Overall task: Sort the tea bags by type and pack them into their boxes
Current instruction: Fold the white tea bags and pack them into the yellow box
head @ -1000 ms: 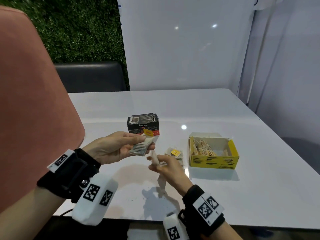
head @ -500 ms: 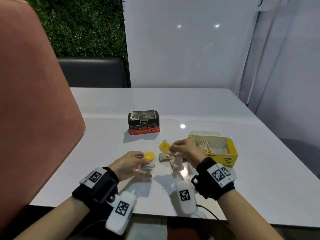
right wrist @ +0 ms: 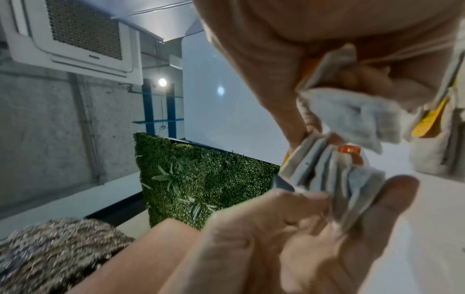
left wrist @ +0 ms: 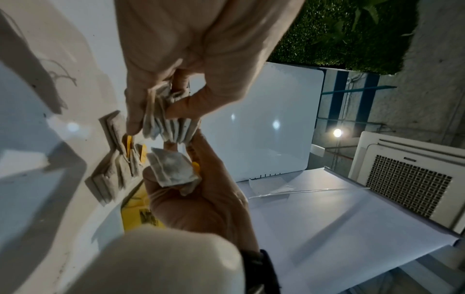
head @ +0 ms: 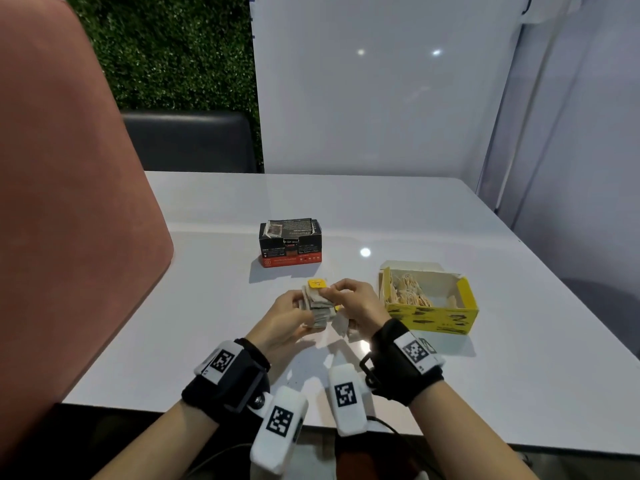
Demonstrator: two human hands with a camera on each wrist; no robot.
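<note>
Both hands (head: 322, 310) together, curled around a tea-bag stack (head: 318, 303).

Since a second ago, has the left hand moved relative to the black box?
Yes. The left hand was just below the black box, almost touching it in the head view; now it sits clearly nearer the table's front edge, gripping the tea bag stack.

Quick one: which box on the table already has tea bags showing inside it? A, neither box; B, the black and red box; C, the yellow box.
C: the open yellow box shows a pile of tea bags inside.
</note>
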